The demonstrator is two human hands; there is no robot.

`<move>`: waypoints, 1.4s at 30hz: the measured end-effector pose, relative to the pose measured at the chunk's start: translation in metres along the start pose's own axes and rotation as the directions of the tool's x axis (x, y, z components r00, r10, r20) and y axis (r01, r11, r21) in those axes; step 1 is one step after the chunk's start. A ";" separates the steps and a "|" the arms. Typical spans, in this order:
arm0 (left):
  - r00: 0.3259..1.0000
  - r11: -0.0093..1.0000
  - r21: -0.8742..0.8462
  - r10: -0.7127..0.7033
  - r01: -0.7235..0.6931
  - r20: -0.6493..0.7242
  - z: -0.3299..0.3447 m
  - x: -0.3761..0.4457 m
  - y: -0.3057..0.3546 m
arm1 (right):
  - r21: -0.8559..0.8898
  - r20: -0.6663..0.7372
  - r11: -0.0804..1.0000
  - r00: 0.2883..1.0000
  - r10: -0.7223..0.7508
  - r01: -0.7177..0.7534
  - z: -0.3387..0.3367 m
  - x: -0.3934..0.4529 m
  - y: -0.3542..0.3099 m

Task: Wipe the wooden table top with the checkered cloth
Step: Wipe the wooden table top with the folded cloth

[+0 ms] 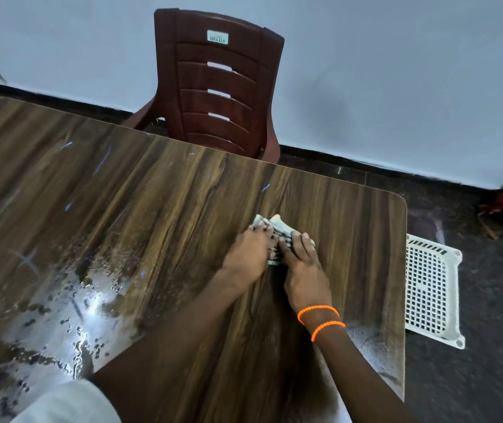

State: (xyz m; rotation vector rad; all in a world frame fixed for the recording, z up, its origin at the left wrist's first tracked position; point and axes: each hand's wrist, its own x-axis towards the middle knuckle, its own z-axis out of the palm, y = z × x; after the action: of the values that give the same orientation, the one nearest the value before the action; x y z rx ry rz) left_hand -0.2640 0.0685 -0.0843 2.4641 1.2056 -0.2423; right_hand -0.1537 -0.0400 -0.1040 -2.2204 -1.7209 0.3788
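The wooden table top (pixel 158 209) fills most of the view, with a wet, glaring patch at its left front. A bunched checkered cloth (pixel 274 228) lies on the right half of the table, mostly hidden under my hands. My left hand (pixel 248 254) presses on the cloth's left side, fingers spread over it. My right hand (pixel 303 270), with orange bands on its wrist, presses on the cloth's right side. Both hands touch each other over the cloth.
A dark red plastic chair (pixel 222 83) stands against the table's far edge, in front of a pale wall. A white perforated plastic basket (pixel 432 288) lies on the dark floor beside the table's right edge. Several blue marks dot the wood.
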 end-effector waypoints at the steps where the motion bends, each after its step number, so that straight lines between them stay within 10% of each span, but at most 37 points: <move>1: 1.000 1.000 -0.015 0.009 -0.009 -0.008 0.000 0.006 0.010 | -0.003 -0.019 1.000 1.000 0.024 -0.025 -0.003 0.000 0.009; 12: 0.945 0.973 -0.227 -0.116 0.046 -0.305 -0.025 0.077 0.034 | -0.102 0.018 0.988 0.993 0.118 -0.116 -0.023 0.099 0.043; 20: 0.926 0.904 -0.339 -0.333 0.260 -0.179 -0.047 0.074 -0.038 | -0.175 0.161 0.979 0.984 -0.079 0.107 0.000 0.139 -0.009; 34: 0.985 0.974 -0.221 0.003 -0.042 -0.174 -0.029 0.098 0.074 | -0.093 -0.105 0.978 0.978 0.178 -0.188 -0.036 0.082 0.080; 42: 0.959 0.941 -0.330 -0.156 0.072 -0.236 -0.049 0.146 0.053 | -0.011 -0.060 0.977 0.976 0.212 -0.213 -0.033 0.161 0.069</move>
State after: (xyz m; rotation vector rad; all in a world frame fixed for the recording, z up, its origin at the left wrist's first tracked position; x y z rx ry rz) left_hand -0.1334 0.1642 -0.0723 2.1908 1.3751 0.2379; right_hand -0.0399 0.0978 -0.1047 -2.4109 -1.4675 0.3442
